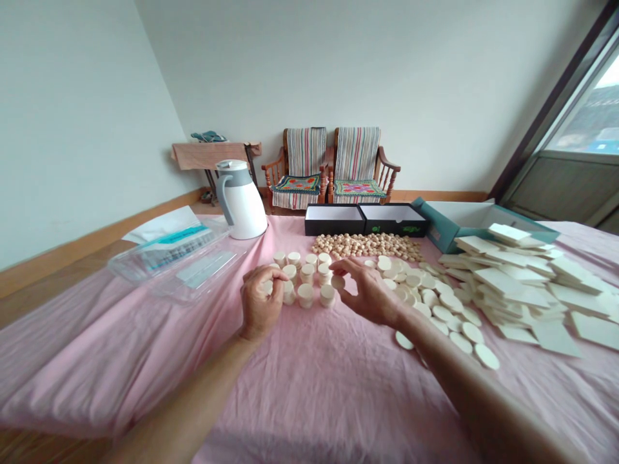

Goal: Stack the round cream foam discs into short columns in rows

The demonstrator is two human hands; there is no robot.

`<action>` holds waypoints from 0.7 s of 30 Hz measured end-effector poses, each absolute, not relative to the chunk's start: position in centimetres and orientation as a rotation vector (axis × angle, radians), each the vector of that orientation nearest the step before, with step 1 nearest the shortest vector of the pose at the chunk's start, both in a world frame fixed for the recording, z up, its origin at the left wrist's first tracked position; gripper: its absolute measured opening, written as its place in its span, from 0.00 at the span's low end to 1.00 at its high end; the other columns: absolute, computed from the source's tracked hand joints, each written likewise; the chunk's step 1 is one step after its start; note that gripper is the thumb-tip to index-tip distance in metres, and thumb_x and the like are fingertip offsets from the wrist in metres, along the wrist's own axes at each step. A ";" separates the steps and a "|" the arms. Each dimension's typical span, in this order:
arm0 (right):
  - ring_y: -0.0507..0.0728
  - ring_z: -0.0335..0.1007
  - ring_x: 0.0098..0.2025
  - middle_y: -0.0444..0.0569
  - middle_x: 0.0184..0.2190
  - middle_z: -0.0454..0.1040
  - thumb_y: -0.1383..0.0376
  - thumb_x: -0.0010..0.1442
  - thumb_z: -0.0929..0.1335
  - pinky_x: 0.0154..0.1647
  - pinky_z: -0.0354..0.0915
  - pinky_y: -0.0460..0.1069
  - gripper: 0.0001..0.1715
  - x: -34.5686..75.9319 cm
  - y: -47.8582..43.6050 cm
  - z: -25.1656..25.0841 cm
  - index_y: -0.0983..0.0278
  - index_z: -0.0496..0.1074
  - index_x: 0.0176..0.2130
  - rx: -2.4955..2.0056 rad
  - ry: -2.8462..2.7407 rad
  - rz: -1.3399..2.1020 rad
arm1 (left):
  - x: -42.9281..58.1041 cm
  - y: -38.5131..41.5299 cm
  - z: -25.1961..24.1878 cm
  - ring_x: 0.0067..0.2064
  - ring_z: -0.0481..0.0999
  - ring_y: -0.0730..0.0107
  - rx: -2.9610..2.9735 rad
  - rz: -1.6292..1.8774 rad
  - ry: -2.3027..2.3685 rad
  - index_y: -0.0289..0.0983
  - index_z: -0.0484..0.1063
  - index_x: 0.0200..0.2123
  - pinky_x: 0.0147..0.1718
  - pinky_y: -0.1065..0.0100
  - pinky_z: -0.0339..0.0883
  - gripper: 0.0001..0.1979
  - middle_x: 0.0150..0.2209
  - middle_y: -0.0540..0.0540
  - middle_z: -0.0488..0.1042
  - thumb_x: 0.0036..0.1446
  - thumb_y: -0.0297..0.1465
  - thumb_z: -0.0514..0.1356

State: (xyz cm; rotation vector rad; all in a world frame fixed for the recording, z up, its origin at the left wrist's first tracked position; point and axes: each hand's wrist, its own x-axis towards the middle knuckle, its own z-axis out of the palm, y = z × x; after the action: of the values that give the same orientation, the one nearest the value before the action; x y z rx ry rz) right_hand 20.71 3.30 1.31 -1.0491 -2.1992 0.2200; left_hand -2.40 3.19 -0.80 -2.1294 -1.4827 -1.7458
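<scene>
Short stacks of pale round wooden discs (305, 296) stand in rows on the pink cloth, in front of me. My left hand (262, 303) is at the left end of these rows, its fingers curled closed. A pale round shape (267, 288) shows inside that curl; I cannot tell whether it is held or stands behind. On the other side of the stacks, my right hand (370, 291) pinches a single wooden disc (338, 282) between thumb and fingers, close to the rightmost stacks. Loose discs (429, 298) lie heaped beyond and beside my right wrist.
Square wooden pieces (512, 290) are piled at the right before a teal box (459, 225). Small wooden beads (367, 245) lie before two black trays (333, 227). A white jug (244, 203) and clear plastic packaging (178, 254) are at the left.
</scene>
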 end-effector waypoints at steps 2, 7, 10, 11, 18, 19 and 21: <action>0.53 0.65 0.39 0.49 0.38 0.70 0.75 0.51 0.63 0.41 0.61 0.48 0.20 20.0 2.9 1.7 0.64 0.66 0.44 -0.983 -2.201 0.242 | -2.4 3.1 -0.7 0.35 0.75 0.68 -2.130 -1.744 -1.480 0.38 0.71 0.23 0.40 0.66 0.67 0.09 0.28 0.50 0.75 0.50 0.23 0.54; 0.53 0.65 0.38 0.49 0.37 0.71 0.74 0.52 0.63 0.40 0.62 0.48 0.18 19.3 2.9 1.5 0.64 0.66 0.44 -0.940 -2.222 0.280 | -2.4 3.1 -0.7 0.36 0.75 0.67 -2.138 -1.743 -1.470 0.38 0.71 0.24 0.40 0.66 0.67 0.09 0.28 0.50 0.75 0.50 0.22 0.54; 0.54 0.66 0.40 0.49 0.39 0.72 0.74 0.52 0.64 0.42 0.62 0.49 0.19 19.2 3.0 1.2 0.64 0.67 0.45 -0.944 -2.221 0.272 | -2.4 3.1 -0.7 0.36 0.75 0.67 -2.139 -1.749 -1.468 0.38 0.71 0.24 0.40 0.66 0.67 0.09 0.28 0.49 0.75 0.50 0.22 0.54; 0.54 0.66 0.41 0.50 0.39 0.72 0.74 0.52 0.64 0.43 0.62 0.49 0.19 19.3 3.0 1.2 0.64 0.67 0.45 -0.945 -2.220 0.270 | -2.4 3.1 -0.7 0.36 0.75 0.67 -2.138 -1.752 -1.468 0.38 0.71 0.24 0.40 0.66 0.67 0.09 0.28 0.49 0.75 0.50 0.22 0.54; 0.53 0.69 0.37 0.48 0.36 0.74 0.73 0.51 0.63 0.39 0.63 0.48 0.17 22.1 3.6 3.0 0.63 0.70 0.41 -1.141 -2.013 0.188 | -2.3 3.0 -0.6 0.35 0.75 0.67 -2.122 -1.756 -1.478 0.37 0.71 0.23 0.41 0.66 0.66 0.08 0.27 0.49 0.75 0.50 0.23 0.54; 0.52 0.70 0.35 0.47 0.35 0.75 0.74 0.51 0.63 0.38 0.63 0.47 0.16 22.9 3.9 3.3 0.63 0.71 0.39 -1.205 -1.978 0.166 | -2.2 3.0 -0.6 0.35 0.75 0.68 -2.123 -1.755 -1.480 0.37 0.71 0.23 0.41 0.66 0.66 0.08 0.27 0.50 0.75 0.50 0.23 0.54; 0.52 0.70 0.33 0.47 0.32 0.75 0.73 0.50 0.62 0.35 0.62 0.46 0.14 24.7 4.8 3.8 0.64 0.72 0.36 -1.364 -1.957 0.103 | -2.2 3.0 -0.6 0.35 0.75 0.68 -2.127 -1.758 -1.481 0.37 0.71 0.24 0.41 0.66 0.66 0.08 0.27 0.50 0.74 0.51 0.23 0.54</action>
State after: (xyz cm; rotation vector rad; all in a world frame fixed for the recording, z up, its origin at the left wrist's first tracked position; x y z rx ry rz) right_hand 24.66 4.77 3.78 -1.3639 -1.9572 0.1026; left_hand -2.19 3.01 -0.60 -2.1268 -1.4811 -1.7575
